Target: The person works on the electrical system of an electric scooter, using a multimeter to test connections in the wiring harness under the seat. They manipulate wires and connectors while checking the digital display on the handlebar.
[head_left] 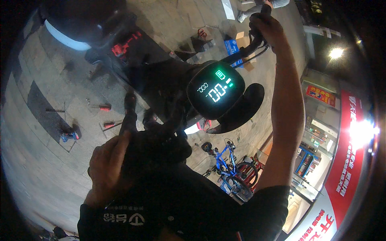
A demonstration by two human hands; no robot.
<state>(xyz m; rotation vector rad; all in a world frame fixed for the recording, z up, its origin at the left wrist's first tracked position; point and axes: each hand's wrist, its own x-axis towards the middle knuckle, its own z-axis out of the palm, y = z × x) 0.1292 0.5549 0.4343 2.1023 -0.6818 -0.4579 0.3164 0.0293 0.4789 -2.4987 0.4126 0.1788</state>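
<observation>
Black shirt [193, 209], then glowing, rounded display [216, 90]

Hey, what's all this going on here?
A person's right hand is closed on the handlebar of a dark scooter. The left hand is over at the other side, its exact hold lost in shadow. The display is lit, and a red-handled tool lies on the pavement.

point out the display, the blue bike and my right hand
display [217, 90]: head view, middle of its lit face
blue bike [219, 160]: head view, on its frame
right hand [269, 31]: head view, on the back of the hand
</observation>
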